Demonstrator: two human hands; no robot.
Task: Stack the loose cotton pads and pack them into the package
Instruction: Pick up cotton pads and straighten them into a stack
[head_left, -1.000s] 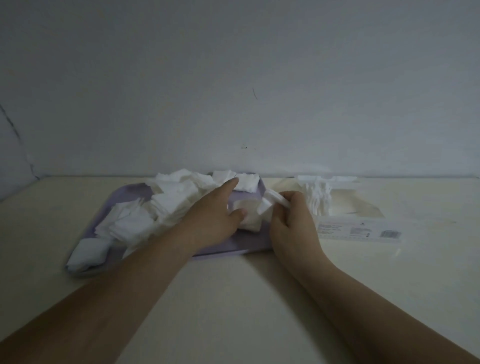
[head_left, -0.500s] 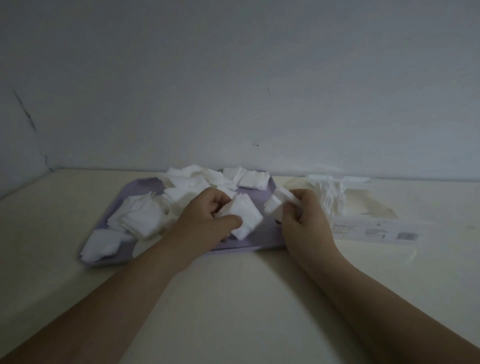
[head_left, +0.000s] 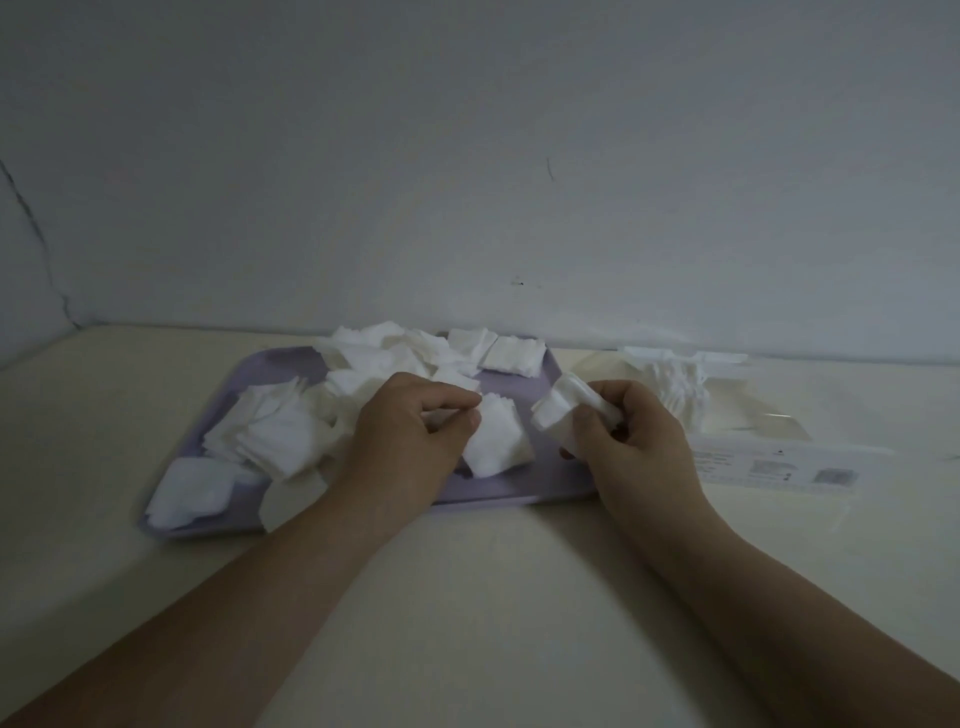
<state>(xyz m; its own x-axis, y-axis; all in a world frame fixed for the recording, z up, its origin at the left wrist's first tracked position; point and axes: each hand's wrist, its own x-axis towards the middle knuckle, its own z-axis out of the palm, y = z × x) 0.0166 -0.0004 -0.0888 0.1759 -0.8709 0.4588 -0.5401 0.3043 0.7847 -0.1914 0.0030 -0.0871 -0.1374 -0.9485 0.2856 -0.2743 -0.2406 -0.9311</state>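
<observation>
The left hand (head_left: 415, 436) pinches one pad (head_left: 496, 441), just left of the stack (head_left: 563, 410) pinched in the right hand (head_left: 623, 441).

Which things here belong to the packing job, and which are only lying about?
Job: loose cotton pads; pad in left hand; small stack in right hand; package.
Lying about: purple tray under pads; table.

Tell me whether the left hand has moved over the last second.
Yes. The left hand has pulled back from the pile at the tray's far side toward the near edge, lifting one pad.
</observation>
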